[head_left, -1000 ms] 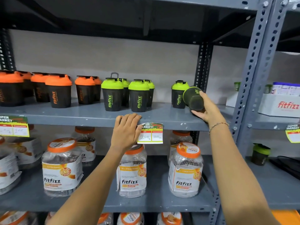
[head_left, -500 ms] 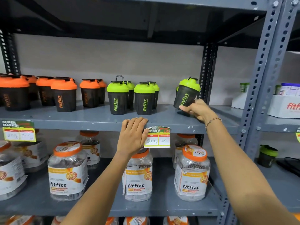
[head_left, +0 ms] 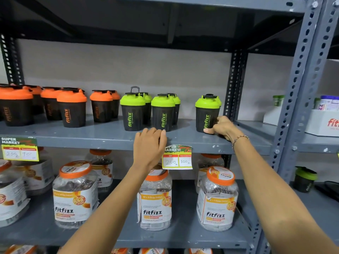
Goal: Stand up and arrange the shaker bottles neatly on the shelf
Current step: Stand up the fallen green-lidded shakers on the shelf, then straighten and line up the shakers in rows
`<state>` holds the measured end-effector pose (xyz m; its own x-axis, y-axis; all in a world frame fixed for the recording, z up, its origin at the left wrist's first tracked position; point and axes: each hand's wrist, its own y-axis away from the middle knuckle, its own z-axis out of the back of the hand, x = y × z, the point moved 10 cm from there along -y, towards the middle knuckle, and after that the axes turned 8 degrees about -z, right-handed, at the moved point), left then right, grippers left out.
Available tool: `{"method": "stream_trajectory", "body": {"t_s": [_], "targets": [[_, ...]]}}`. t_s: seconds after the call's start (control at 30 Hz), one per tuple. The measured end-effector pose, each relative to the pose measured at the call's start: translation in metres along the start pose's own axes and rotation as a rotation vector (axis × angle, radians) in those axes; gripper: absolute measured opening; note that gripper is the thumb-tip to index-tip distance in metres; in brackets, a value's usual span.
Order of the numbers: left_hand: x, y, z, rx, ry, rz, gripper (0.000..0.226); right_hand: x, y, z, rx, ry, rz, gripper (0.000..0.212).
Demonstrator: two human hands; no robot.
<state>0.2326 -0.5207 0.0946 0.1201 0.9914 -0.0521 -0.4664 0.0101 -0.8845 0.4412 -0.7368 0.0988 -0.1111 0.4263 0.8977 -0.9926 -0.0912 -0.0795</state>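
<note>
Black shaker bottles stand on the grey upper shelf (head_left: 102, 138). Several orange-lidded shakers (head_left: 72, 109) fill its left part, and green-lidded shakers (head_left: 132, 110) stand in pairs near the middle. At the right end a green-lidded shaker (head_left: 207, 114) stands upright on the shelf, another partly hidden behind it. My right hand (head_left: 221, 127) grips the base of that right-end shaker. My left hand (head_left: 149, 145) rests flat on the shelf's front edge, fingers together, holding nothing.
A price tag (head_left: 177, 157) hangs from the shelf edge beside my left hand, another tag (head_left: 19, 150) at far left. Clear fitfizz jars (head_left: 217, 198) with orange lids fill the lower shelf. The grey upright post (head_left: 300, 85) stands right; beyond it a white fitfizz box (head_left: 322, 123) and a lone green shaker (head_left: 304, 180).
My right hand turned the green-lidded shaker from lying sideways in the air to tilted, then set it upright on the shelf's right end. My left hand stayed on the shelf edge.
</note>
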Motion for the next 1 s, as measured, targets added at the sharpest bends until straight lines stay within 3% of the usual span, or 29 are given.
{"method": "stream_trajectory", "body": {"t_s": [0.07, 0.1, 0.17, 0.23, 0.33, 0.47, 0.6, 0.77, 0.9, 1.0], "targets": [[0.009, -0.015, -0.006, 0.065, 0.064, 0.129, 0.031, 0.002, 0.003, -0.006, 0.051, 0.026, 0.006, 0.057], [0.017, -0.022, -0.013, 0.126, 0.125, 0.228, 0.035, 0.003, 0.005, -0.008, 0.065, 0.031, 0.014, 0.061], [0.028, -0.030, -0.036, 0.295, 0.259, 0.432, 0.066, 0.004, 0.008, -0.008, 0.016, 0.041, 0.031, 0.073], [0.029, -0.038, -0.053, 0.386, 0.334, 0.564, 0.086, 0.007, 0.013, 0.000, -0.139, 0.079, 0.046, 0.088], [0.029, -0.048, -0.076, 0.414, 0.397, 0.698, 0.100, 0.013, 0.020, 0.006, -0.281, 0.135, 0.076, 0.098], [0.041, -0.052, -0.085, 0.322, 0.400, 0.895, 0.097, 0.014, 0.020, 0.003, -0.263, 0.168, 0.055, 0.096], [0.040, -0.057, -0.086, 0.290, 0.337, 0.869, 0.088, 0.008, 0.020, 0.023, -0.303, 0.171, 0.039, 0.092], [0.024, -0.060, -0.089, 0.284, 0.280, 0.737, 0.092, -0.009, 0.017, 0.050, -0.328, 0.157, -0.010, 0.088], [0.026, -0.058, -0.093, 0.324, 0.303, 0.718, 0.096, -0.006, 0.016, 0.040, -0.300, 0.182, -0.013, 0.086], [0.028, -0.057, -0.094, 0.330, 0.347, 0.707, 0.087, 0.000, 0.017, 0.028, -0.304, 0.227, -0.007, 0.084]]}}
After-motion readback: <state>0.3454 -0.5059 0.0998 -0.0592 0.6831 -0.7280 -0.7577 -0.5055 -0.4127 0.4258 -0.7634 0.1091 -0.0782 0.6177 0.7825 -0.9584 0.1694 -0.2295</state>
